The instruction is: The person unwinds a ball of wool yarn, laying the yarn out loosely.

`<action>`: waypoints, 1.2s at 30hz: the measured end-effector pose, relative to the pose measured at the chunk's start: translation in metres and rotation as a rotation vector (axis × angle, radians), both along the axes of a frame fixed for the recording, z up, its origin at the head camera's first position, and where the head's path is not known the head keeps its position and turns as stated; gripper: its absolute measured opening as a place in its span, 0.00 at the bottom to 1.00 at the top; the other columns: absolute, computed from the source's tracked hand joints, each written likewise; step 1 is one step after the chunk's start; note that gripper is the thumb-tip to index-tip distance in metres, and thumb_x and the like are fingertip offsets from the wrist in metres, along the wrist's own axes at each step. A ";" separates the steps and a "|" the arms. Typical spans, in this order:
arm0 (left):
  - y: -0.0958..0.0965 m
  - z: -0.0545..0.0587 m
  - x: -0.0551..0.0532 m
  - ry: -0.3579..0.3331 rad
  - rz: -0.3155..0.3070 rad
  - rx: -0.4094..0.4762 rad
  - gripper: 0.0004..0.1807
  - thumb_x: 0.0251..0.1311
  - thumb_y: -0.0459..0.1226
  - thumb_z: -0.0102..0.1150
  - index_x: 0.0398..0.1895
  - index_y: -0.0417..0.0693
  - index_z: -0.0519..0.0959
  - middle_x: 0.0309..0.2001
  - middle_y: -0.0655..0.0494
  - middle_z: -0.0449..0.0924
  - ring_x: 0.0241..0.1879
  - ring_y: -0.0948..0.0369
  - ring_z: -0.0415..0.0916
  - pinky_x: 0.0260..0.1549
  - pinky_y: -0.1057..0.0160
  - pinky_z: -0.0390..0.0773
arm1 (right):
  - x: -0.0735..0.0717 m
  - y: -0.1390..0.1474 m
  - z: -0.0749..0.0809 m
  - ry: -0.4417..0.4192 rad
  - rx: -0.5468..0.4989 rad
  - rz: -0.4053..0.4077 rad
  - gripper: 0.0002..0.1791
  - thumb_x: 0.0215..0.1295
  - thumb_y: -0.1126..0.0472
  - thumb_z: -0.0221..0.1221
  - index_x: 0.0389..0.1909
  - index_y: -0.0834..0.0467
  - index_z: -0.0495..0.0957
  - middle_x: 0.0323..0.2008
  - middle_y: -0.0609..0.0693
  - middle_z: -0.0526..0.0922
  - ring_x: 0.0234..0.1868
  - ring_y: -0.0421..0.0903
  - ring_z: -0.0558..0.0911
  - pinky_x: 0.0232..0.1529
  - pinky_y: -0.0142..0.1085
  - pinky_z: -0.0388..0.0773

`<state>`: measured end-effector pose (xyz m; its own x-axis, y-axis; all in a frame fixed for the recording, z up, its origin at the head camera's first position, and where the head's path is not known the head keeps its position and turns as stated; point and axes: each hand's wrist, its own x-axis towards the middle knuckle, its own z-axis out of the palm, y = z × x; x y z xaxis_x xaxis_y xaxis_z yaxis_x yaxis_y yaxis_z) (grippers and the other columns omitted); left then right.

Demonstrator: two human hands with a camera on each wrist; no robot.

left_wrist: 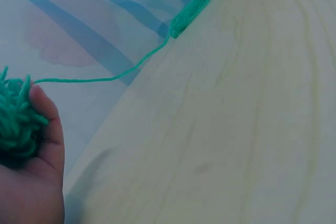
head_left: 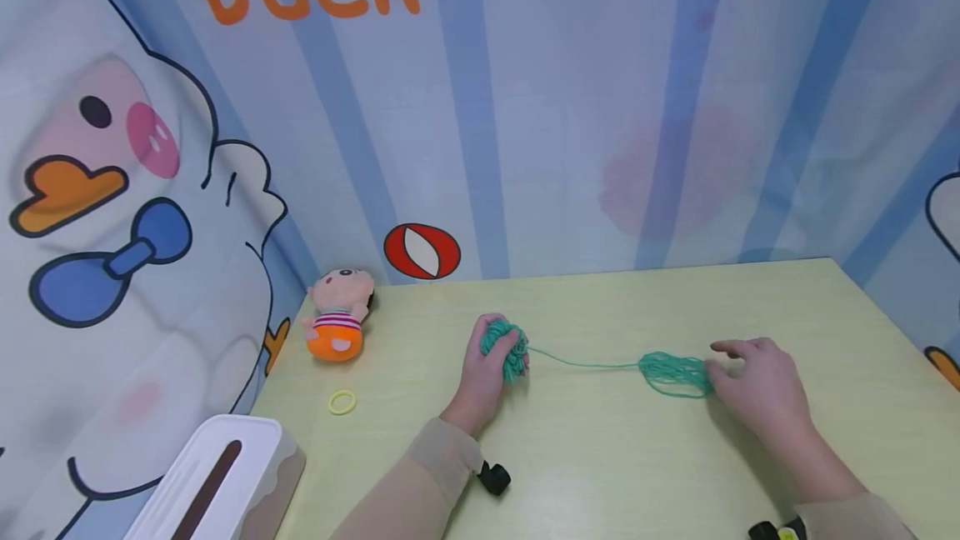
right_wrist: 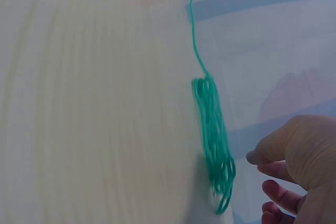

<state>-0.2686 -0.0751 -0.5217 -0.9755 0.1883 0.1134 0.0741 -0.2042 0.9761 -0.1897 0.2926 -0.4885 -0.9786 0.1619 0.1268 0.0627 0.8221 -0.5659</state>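
In the head view my left hand [head_left: 482,373] grips a small ball of green yarn [head_left: 506,348], the thumb laid across it. A single strand [head_left: 581,362] runs rightward from the ball to a looped hank of the same yarn [head_left: 675,375] lying on the table. My right hand [head_left: 765,386] is beside the hank's right end, holding nothing, with fingers loosely bent. The right wrist view shows the hank [right_wrist: 212,135] lengthwise, with a gap between it and the thumb [right_wrist: 268,150]. From the left wrist, the yarn ball [left_wrist: 20,119] sits in the palm, partly cut off by the frame.
A plush toy in orange shorts [head_left: 337,319] sits at the table's far left corner. Nearer lies a yellow ring [head_left: 342,402]. A white box with a slotted lid [head_left: 217,473] stands at the front left. A printed duck curtain [head_left: 555,107] hangs behind the table [head_left: 600,473].
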 end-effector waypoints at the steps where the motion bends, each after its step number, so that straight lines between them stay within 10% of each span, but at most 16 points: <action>1: -0.001 0.000 0.001 -0.001 -0.015 -0.007 0.17 0.83 0.44 0.56 0.66 0.52 0.70 0.47 0.52 0.83 0.35 0.57 0.82 0.38 0.62 0.87 | -0.001 -0.010 0.003 0.026 -0.007 0.016 0.22 0.80 0.56 0.58 0.65 0.65 0.83 0.65 0.76 0.75 0.64 0.79 0.73 0.55 0.70 0.77; 7: -0.003 0.002 0.003 0.005 -0.066 -0.076 0.23 0.84 0.48 0.56 0.77 0.67 0.71 0.51 0.52 0.83 0.38 0.57 0.83 0.44 0.63 0.89 | -0.014 -0.079 0.013 0.205 -0.073 0.261 0.21 0.82 0.59 0.59 0.69 0.62 0.82 0.67 0.65 0.84 0.69 0.70 0.80 0.66 0.69 0.79; 15: -0.001 0.002 0.002 0.024 -0.116 -0.027 0.21 0.85 0.48 0.55 0.75 0.57 0.74 0.45 0.57 0.80 0.37 0.59 0.81 0.41 0.63 0.88 | -0.030 -0.153 0.001 0.067 -0.173 0.506 0.28 0.87 0.51 0.56 0.79 0.60 0.73 0.68 0.54 0.87 0.73 0.62 0.82 0.71 0.62 0.80; 23: -0.001 0.006 0.005 0.045 -0.090 -0.111 0.21 0.84 0.46 0.58 0.70 0.44 0.76 0.41 0.59 0.81 0.36 0.61 0.81 0.41 0.65 0.87 | -0.035 -0.164 0.003 0.087 -0.191 0.430 0.10 0.83 0.59 0.61 0.54 0.56 0.89 0.41 0.47 0.94 0.47 0.49 0.93 0.49 0.46 0.89; 30: 0.000 0.001 0.002 0.038 -0.050 -0.119 0.12 0.78 0.43 0.66 0.51 0.47 0.77 0.42 0.59 0.84 0.34 0.61 0.82 0.38 0.66 0.86 | -0.030 -0.137 0.018 0.189 -0.241 0.326 0.10 0.85 0.59 0.60 0.52 0.59 0.87 0.40 0.52 0.92 0.41 0.45 0.87 0.36 0.33 0.80; 36: -0.001 -0.001 0.001 0.031 -0.062 -0.113 0.22 0.78 0.42 0.66 0.65 0.40 0.73 0.41 0.59 0.83 0.34 0.60 0.82 0.39 0.66 0.87 | -0.025 -0.113 0.025 0.341 -0.232 0.260 0.07 0.82 0.62 0.62 0.49 0.59 0.87 0.37 0.51 0.93 0.36 0.42 0.87 0.31 0.29 0.81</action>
